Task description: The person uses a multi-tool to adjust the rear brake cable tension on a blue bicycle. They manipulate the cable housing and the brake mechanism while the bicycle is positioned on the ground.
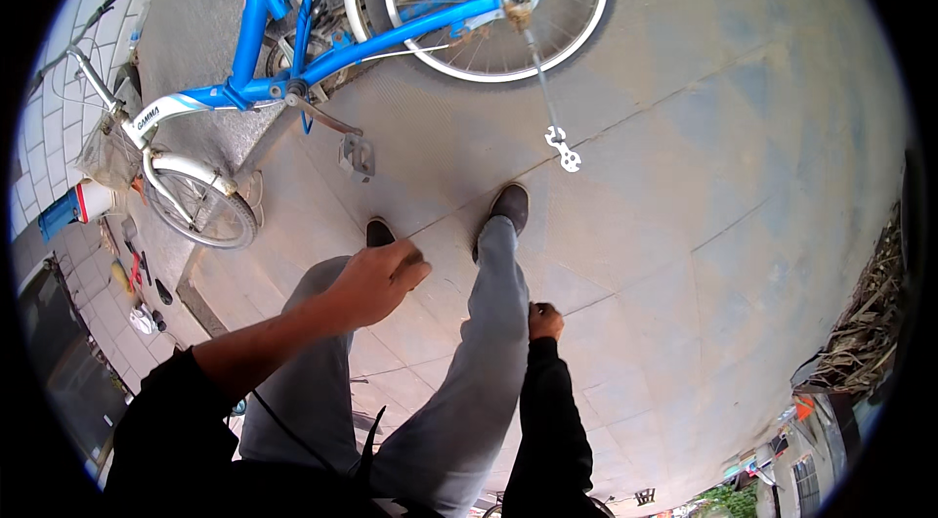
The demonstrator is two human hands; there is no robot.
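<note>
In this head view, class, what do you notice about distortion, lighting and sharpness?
Head view: fisheye bends the paving joints toward a black circular rim; daylight is soft and even, with only faint shadows; the blue bicycle looks sharp; the left hand and right hand show little blur.

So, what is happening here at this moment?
A person stands on a paved floor, looking down at a blue bicycle that lies ahead of their shoes. The left hand is stretched forward over the left knee and holds nothing that can be seen. The right hand hangs closed beside the right leg; what it holds, if anything, cannot be told. Some small tools lie on the ground at the left.
</note>
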